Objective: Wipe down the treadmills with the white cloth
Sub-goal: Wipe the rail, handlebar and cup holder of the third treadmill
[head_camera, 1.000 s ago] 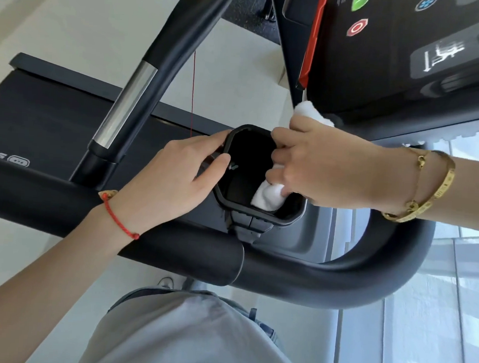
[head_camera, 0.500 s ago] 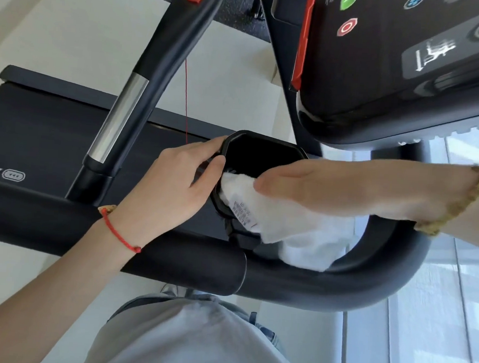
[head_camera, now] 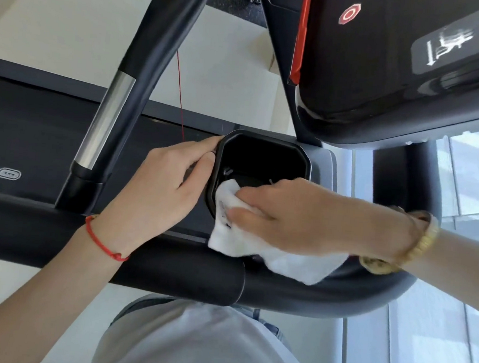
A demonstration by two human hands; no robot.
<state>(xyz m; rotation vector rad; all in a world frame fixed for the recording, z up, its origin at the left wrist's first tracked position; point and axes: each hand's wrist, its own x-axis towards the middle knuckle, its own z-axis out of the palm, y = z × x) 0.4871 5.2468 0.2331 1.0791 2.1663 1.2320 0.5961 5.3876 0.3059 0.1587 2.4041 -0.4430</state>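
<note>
Head view of a treadmill cup holder [head_camera: 263, 154] being wiped. The right hand [head_camera: 295, 213] holds the white cloth [head_camera: 270, 257], fingers pressing it over the holder's near rim while the loose remainder drapes onto the black handrail [head_camera: 170, 267]. The left hand [head_camera: 161, 187] grips the holder's left wall, steadying it. The cloth appears light, soft and limp; it is probably best bunched under the fingertips. The holder's dark interior shows only the cloth's corner.
</note>
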